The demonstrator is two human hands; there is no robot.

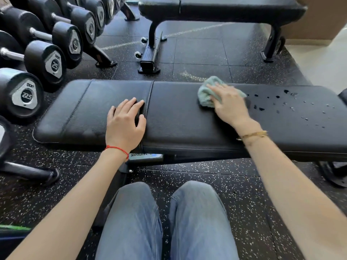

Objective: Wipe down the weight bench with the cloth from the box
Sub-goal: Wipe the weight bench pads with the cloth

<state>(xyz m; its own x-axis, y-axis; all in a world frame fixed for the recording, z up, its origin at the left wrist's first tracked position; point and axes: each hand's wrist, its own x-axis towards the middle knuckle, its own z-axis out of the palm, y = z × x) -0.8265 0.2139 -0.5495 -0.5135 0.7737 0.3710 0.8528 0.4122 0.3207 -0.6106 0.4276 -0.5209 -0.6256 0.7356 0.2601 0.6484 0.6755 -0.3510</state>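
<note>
A black padded weight bench [178, 117] stretches across the view in front of my knees. A bunched pale green cloth [205, 94] lies on the pad right of the seam. My right hand [230, 106] presses flat on the cloth with straight fingers. Water droplets [293, 106] speckle the pad to the right of the cloth. My left hand [124, 122] rests flat on the bench beside the seam, fingers spread, holding nothing.
A rack of black dumbbells [45, 61] lines the left side, close to the bench end. A second black bench [221, 8] stands beyond, across a strip of speckled rubber floor [197, 51]. A brown cardboard box [323, 17] sits at the far right.
</note>
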